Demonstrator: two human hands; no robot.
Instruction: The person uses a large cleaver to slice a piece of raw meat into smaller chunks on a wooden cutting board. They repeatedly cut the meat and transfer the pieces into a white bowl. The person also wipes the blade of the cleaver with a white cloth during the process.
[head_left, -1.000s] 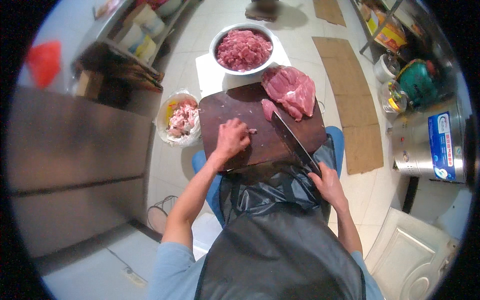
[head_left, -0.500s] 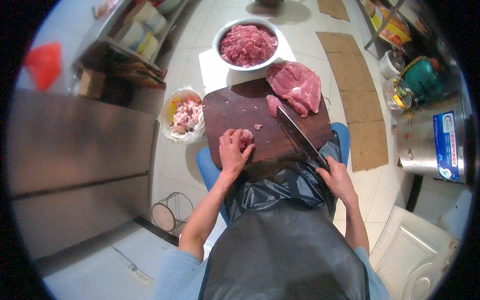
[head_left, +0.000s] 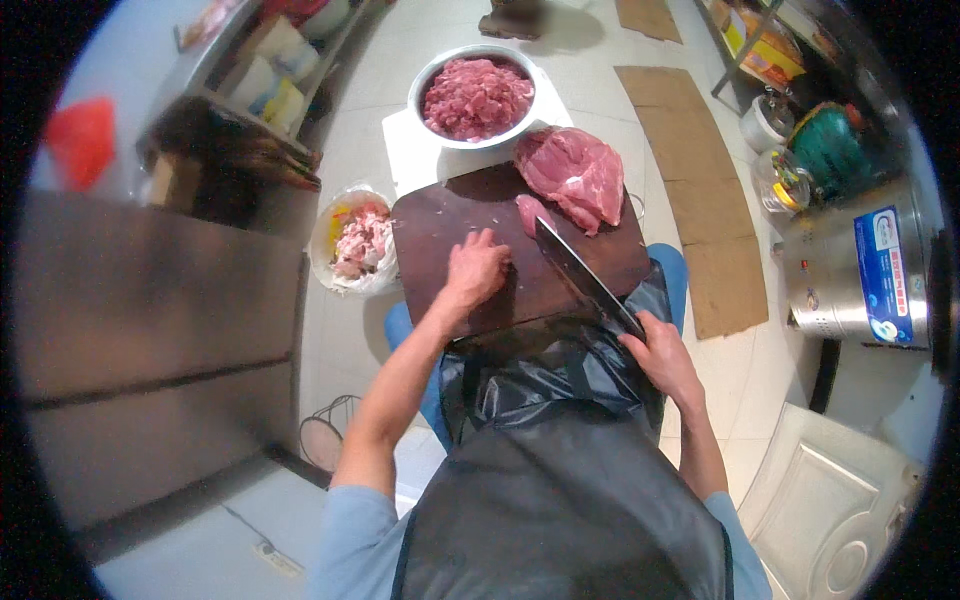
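My right hand (head_left: 658, 352) grips the handle of a long kitchen knife (head_left: 592, 278). The blade points up and left across the dark wooden cutting board (head_left: 440, 215), its tip against a small strip of meat (head_left: 532, 214). Just beyond lies a large chunk of raw red meat (head_left: 575, 178) at the board's far right. Over the left middle of the board, my left hand (head_left: 478, 266) is closed with curled fingers around meat pieces that its back hides. The board rests across my lap, over a black apron (head_left: 560, 480).
A metal bowl heaped with cut meat (head_left: 478, 98) stands beyond the board on a white surface (head_left: 405, 150). Left of the board is a lined tub of pale trimmings (head_left: 360, 240). Flattened cardboard (head_left: 700, 200) covers floor at right, beside a steel drum-shaped appliance (head_left: 840, 270).
My left hand has moved right and slightly away over the board, to where a small meat scrap lay; the scrap and the pieces under the hand no longer show. The knife stays by the strip.
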